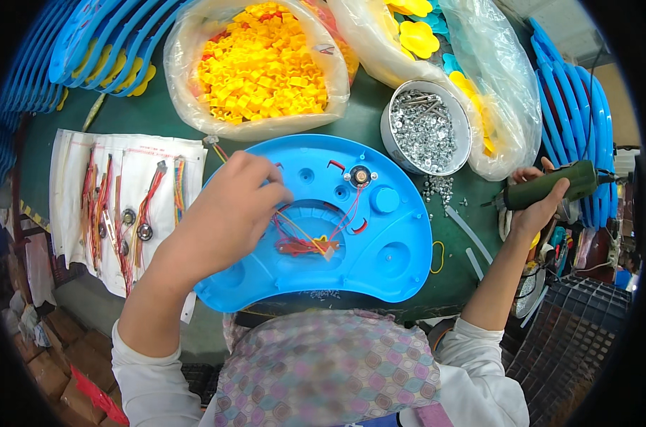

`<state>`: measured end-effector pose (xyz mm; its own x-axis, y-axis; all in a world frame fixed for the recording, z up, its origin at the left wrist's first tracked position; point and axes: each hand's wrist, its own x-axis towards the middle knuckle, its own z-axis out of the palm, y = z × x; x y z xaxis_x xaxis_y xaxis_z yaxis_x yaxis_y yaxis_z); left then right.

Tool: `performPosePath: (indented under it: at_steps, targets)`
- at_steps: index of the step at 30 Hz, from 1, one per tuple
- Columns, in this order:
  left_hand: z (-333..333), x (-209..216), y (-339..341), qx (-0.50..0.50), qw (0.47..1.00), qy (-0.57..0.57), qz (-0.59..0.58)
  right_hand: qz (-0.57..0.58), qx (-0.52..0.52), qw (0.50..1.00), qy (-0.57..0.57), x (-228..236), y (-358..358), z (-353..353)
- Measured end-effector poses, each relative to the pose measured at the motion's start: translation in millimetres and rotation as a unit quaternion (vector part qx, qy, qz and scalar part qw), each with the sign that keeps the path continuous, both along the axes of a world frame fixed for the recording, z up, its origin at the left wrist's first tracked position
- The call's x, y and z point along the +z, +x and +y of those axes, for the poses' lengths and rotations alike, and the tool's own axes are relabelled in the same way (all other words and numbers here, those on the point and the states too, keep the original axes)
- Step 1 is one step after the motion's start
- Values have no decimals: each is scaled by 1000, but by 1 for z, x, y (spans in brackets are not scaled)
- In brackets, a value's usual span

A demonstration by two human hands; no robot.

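Observation:
A blue curved plastic shell lies on the table in front of me, its inside facing up. A round speaker sits at its upper right. Thin red and yellow wires run to a small circuit board in the middle recess. My left hand is over the shell's left side, fingers curled together; whatever they pinch is hidden. Wires with a white connector stick out beyond this hand. My right hand grips a dark green electric screwdriver off to the right, its bit pointing left.
A bag of small yellow parts and a white bowl of screws stand behind the shell, with screws spilled beside the bowl. Wire harnesses lie on white bags at left. Blue shells are stacked at both sides. A black crate stands lower right.

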<state>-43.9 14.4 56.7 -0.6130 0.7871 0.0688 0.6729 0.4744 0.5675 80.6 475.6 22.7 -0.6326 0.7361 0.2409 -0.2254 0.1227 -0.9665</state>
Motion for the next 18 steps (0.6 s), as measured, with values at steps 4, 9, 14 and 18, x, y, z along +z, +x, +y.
performPosePath:
  at_steps: [4,9,14,18]
  targets:
    - [-8,-12,6,-9,994,-1,113,31,-327,896,299,10,-21,-38]
    - [-12,-12,9,11,986,25,166,-31,77,948,308,21,-19,-167]
    - [-22,6,35,64,992,-95,48,-157,373,784,472,14,-30,-267]
    - [-28,-6,51,72,984,-103,-126,-227,419,779,408,2,-32,-279]
